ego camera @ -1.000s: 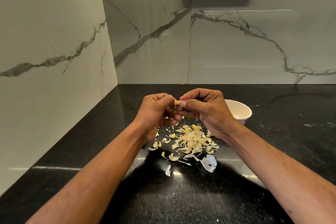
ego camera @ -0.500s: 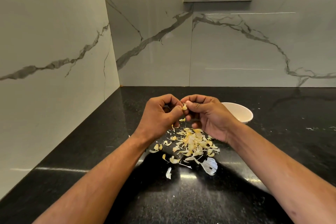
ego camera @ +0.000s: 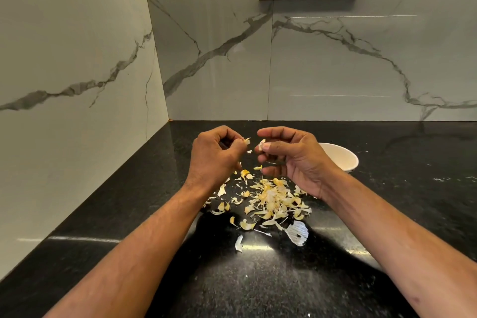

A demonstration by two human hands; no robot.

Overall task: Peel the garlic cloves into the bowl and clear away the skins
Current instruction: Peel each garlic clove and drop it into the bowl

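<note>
Just above the pile of skins (ego camera: pixel 273 199) on the black counter (ego camera: pixel 124 204), both hands are up and a little apart. My read is they're mid-peel on one clove. Right hand (ego camera: pixel 291 160) has its thumb and curled fingers pinched on the garlic clove (ego camera: pixel 262 144), which pokes out toward the left hand; only a pale tip shows, so I'd guess its long axis runs roughly up and leftward out of the pinch, but honestly it's too small to be sure. Left hand (ego camera: pixel 215 156) is curled and pinching a torn scrap of skin (ego camera: pixel 247 140), held just beside the clove but not touching it. The relation that matters: the bowl (ego camera: pixel 346 160) sits behind and to the right of the right hand, partly hidden by it, so the hand holding the clove is also the nearer one for the drop. Can't see what's inside the bowl from this angle. If that clove is bare now, it only needs a short swing right; the scrap would just fall onto the heap below. Clearing the skins hasn't started, judging by the mess.
</note>
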